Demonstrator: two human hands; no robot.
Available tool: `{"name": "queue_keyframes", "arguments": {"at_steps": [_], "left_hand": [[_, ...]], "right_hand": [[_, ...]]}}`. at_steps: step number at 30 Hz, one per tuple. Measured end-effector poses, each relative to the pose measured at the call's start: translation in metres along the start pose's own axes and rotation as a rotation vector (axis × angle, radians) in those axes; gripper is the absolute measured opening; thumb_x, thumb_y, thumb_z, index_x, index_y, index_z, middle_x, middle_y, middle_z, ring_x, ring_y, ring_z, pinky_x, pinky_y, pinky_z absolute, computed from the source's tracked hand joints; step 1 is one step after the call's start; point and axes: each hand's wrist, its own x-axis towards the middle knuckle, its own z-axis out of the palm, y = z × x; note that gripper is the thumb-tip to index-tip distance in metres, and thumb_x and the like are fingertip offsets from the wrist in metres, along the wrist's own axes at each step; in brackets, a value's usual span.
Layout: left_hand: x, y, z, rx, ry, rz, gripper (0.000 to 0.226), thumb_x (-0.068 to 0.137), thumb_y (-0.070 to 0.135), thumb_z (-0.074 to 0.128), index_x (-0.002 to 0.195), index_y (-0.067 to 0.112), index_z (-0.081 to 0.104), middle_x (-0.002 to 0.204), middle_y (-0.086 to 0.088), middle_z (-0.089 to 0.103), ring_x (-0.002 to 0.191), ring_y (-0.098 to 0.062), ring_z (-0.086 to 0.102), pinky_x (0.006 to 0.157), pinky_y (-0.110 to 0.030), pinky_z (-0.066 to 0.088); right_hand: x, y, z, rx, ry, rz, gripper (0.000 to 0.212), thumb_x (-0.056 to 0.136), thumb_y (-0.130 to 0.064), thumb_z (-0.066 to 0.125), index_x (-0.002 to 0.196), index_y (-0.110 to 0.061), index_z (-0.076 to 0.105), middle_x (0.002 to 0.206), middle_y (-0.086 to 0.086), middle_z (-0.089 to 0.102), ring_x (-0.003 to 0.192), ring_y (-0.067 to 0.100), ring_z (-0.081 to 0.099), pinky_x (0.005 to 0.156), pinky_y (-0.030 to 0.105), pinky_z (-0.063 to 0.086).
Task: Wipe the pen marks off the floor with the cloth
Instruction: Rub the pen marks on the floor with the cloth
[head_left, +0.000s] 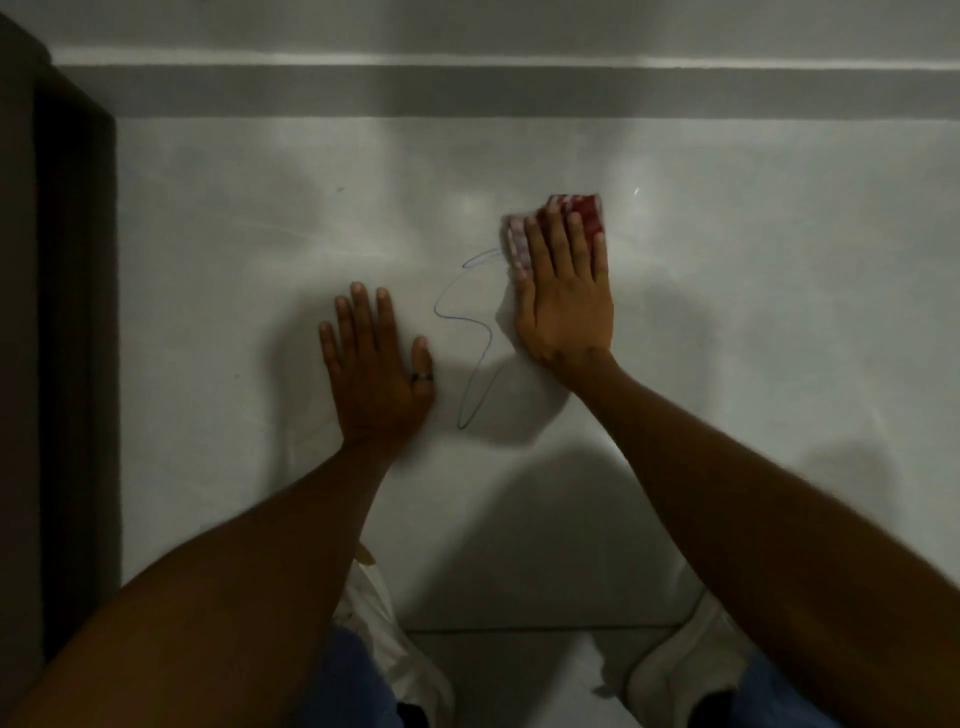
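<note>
Blue-clad knees (353, 680) and white fabric (675, 670) sat at the bottom edge, nearest the camera, with both bare forearms reaching forward over them. Floor (260, 260) was pale grey and glossy, with a grout line (540, 630) crossing just ahead of the knees. Left hand (374, 364) lay flat on the floor, palm down, fingers spread, holding nothing; a dark ring (422, 376) showed on the thumb. Right hand (563, 296) was pressed flat, fingers together and extended, on top of a red and white cloth (582, 213), pinning it to the floor. Cloth stuck out past the fingertips and along the hand's left side. Hands were apart, with the pen mark (467, 332) between them. Mark was a thin blue squiggle, looping from beside the cloth's left edge down toward the left hand's wrist level; its upper end touched or ran under the cloth, hard to tell which. Dark furniture edge (72, 338) ran down the left side. Wall base with a grey band (519, 93) crossed the top.
</note>
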Motion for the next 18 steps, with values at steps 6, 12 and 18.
{"name": "queue_keyframes", "arguments": {"at_steps": [6,12,18], "left_hand": [[-0.001,0.0,0.002,0.003,0.019,-0.005,0.071,0.11,0.046,0.036,0.17,0.01,0.026,0.178,-0.02,0.023,0.166,-0.04,0.021,0.135,-0.059,0.018],[-0.001,0.001,0.002,-0.003,0.016,-0.01,0.071,0.11,0.047,0.034,0.17,0.01,0.027,0.178,-0.02,0.024,0.166,-0.04,0.02,0.135,-0.059,0.017],[0.0,0.0,-0.001,0.003,-0.02,-0.006,0.072,0.11,0.047,0.035,0.171,0.008,0.025,0.179,-0.021,0.021,0.167,-0.04,0.018,0.135,-0.06,0.017]], "right_hand": [[-0.144,-0.011,0.035,0.036,0.031,-0.069,0.062,0.11,-0.032,0.04,0.168,-0.014,0.026,0.178,0.013,0.021,0.167,0.032,0.013,0.133,0.058,0.02],[-0.119,-0.011,0.031,0.006,-0.023,-0.144,0.063,0.109,-0.036,0.038,0.167,-0.016,0.029,0.177,0.011,0.024,0.166,0.03,0.016,0.133,0.057,0.022],[0.012,-0.049,0.013,0.008,-0.094,-0.096,0.069,0.11,-0.043,0.024,0.171,-0.017,0.005,0.181,0.011,0.0,0.168,0.029,-0.002,0.137,0.053,0.002]]}}
